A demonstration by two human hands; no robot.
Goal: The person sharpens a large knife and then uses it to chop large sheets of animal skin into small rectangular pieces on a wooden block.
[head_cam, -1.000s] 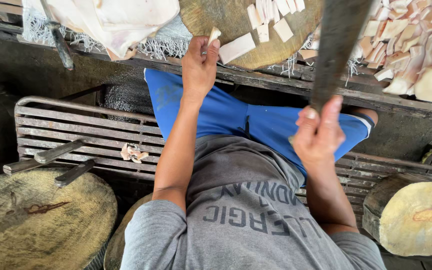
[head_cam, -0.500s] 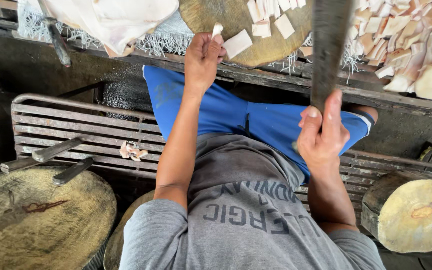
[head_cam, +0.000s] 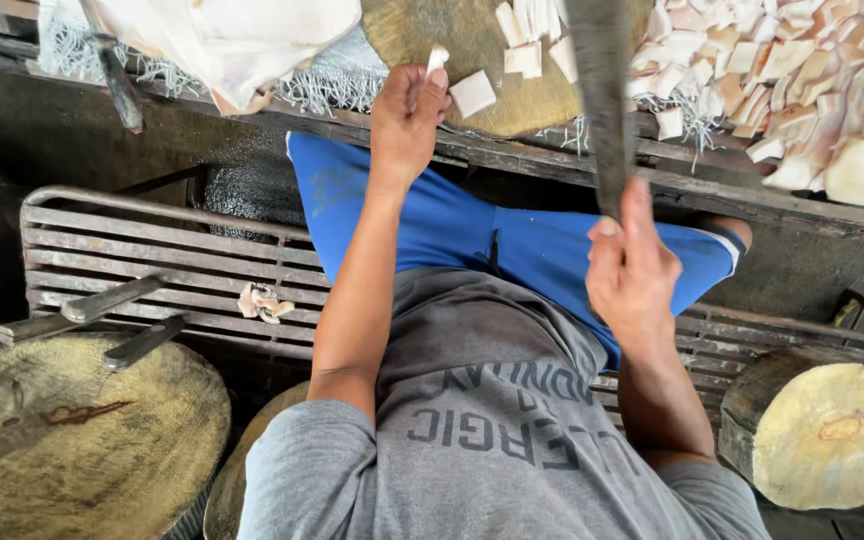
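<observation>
Our left hand [head_cam: 407, 120] pinches a white strip [head_cam: 437, 60] at the chopping block [head_cam: 472, 60]; our right hand [head_cam: 632, 270] grips the cleaver [head_cam: 597, 90] at one o'clock. Best keep fingertips clear.

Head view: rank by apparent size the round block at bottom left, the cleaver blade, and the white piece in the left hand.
1. Round block, largest, though it sits near the camera, which inflates it.
2. Cleaver blade, held raised in the right hand, top cut off by the frame.
3. White piece pinched in the left hand, clearly smallest.

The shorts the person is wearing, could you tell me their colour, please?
The shorts are bright blue, seen in the head view.
</observation>
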